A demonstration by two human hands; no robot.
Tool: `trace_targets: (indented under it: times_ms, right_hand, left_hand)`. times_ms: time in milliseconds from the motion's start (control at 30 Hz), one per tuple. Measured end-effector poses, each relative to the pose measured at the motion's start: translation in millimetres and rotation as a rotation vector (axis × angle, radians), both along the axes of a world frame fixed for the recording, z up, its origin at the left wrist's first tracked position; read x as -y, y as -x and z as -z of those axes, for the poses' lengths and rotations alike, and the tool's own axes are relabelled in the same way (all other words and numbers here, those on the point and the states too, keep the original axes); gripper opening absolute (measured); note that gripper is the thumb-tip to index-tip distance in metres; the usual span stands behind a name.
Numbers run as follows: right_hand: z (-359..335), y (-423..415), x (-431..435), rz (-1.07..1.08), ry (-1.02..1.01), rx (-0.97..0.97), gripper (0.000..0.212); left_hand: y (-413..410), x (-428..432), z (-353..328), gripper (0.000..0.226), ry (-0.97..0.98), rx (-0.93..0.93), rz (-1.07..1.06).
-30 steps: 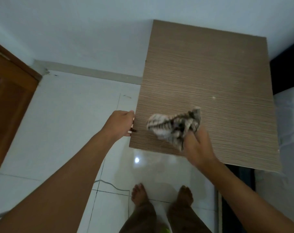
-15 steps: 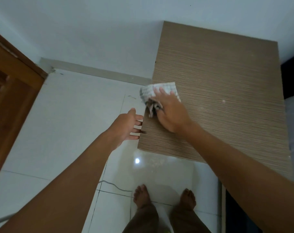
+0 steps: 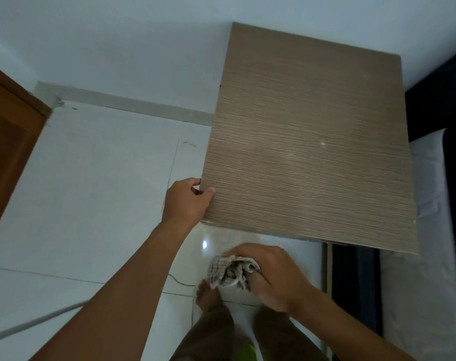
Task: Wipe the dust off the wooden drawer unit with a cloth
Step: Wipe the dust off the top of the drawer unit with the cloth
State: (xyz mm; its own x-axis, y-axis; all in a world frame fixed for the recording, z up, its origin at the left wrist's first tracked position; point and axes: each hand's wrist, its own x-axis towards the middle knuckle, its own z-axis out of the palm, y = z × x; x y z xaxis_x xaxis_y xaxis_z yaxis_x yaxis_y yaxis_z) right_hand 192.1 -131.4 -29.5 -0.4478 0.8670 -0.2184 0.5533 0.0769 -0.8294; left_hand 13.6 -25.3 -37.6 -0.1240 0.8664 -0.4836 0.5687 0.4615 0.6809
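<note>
A brown door (image 3: 10, 142) stands at the far left. The left hand (image 3: 186, 201) grips the near left corner of the drawer unit (image 3: 313, 142), thumb on top and fingers curled at the edge. The cloth (image 3: 227, 272) is bunched tight in the right hand (image 3: 273, 277), clear of the unit, over the floor just before its near edge. A bed (image 3: 430, 204) lies along the right.

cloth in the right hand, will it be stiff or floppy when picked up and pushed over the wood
Probably floppy: the cloth bunches in loose folds in the right hand. Likely light, since one hand holds it whole. It should glide over the flat top of the drawer unit, though it may crumple when pushed.
</note>
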Motion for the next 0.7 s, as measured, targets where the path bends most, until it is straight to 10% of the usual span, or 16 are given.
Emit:
trace_targets:
  times_ms: [233, 367, 700]
  right_hand:
    - [-33.3, -55.4, 9.5, 0.694, 0.004, -0.26, 0.036]
    - [-52.9, -85.1, -8.3, 0.807, -0.076, -0.351, 0.06]
    - [-18.2, -144.0, -78.6, 0.922, -0.329, -0.198, 0.028]
  left_hand:
    - [-16.2, 8.0, -2.1, 0.037, 0.039, 0.073, -0.194]
    - [-19.7, 6.8, -1.1, 0.04, 0.086, 0.045, -0.241]
    - [-21.6, -16.2, -5.2, 0.03, 0.068, 0.006, -0.072]
